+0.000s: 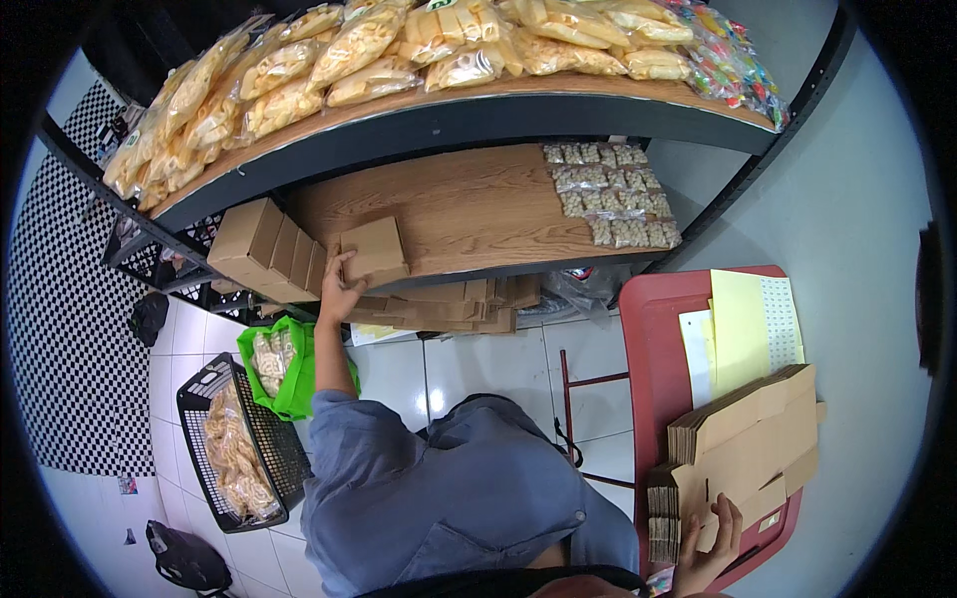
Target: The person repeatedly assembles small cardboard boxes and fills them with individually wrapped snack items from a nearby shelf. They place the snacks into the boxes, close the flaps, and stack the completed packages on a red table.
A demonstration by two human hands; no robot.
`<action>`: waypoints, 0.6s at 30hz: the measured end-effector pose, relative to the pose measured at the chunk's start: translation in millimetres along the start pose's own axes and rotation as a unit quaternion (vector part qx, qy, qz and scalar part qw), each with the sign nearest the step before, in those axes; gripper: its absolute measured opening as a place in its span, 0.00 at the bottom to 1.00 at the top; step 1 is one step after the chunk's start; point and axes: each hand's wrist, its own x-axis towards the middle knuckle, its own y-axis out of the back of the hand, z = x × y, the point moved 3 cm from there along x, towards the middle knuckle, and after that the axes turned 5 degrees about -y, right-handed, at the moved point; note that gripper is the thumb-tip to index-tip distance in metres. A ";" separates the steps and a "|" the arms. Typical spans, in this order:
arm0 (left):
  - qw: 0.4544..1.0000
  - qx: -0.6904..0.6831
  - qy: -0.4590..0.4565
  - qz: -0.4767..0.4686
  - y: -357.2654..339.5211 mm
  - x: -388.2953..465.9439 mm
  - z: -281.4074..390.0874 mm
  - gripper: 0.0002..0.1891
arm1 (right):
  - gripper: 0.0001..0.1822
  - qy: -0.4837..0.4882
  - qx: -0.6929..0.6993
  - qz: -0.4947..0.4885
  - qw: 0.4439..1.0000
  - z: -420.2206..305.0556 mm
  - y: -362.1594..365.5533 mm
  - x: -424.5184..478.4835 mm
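My left hand [342, 288] is at the left side of a small folded cardboard box [371, 250], with its fingers and thumb against it. That box sits at the front edge of the wooden middle shelf [463, 202]. Left of it stands a row of similar cardboard boxes [258, 239]. On the right, my right hand [710, 542] touches the near end of a stack of flattened cardboard boxes [755, 448], fingers apart around a flap. Whether it grips the top sheet cannot be told. The stack lies on a red table [658, 329].
Bagged snacks [448, 37] fill the upper shelf. Small packets [609, 194] lie in rows at the middle shelf's right. Flat cardboard [448, 306] lies below. A green bag [299, 374] and a black basket [217, 478] stand on the floor left. Yellow paper sheets [740, 321] lie on the table.
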 end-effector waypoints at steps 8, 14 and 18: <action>0.957 0.278 -0.022 0.078 -59.6 24.7 52.3 0.34 | 0.15 0.012 -0.024 0.040 0.999 -0.8 4.9 -4.3; 0.895 0.441 0.067 -0.027 -82.6 40.3 23.6 0.32 | 0.16 0.027 -0.023 0.044 0.998 1.5 6.2 -5.0; 0.886 0.450 0.111 -0.027 -83.4 25.1 26.8 0.33 | 0.17 0.021 -0.024 0.040 0.999 3.8 3.3 -7.4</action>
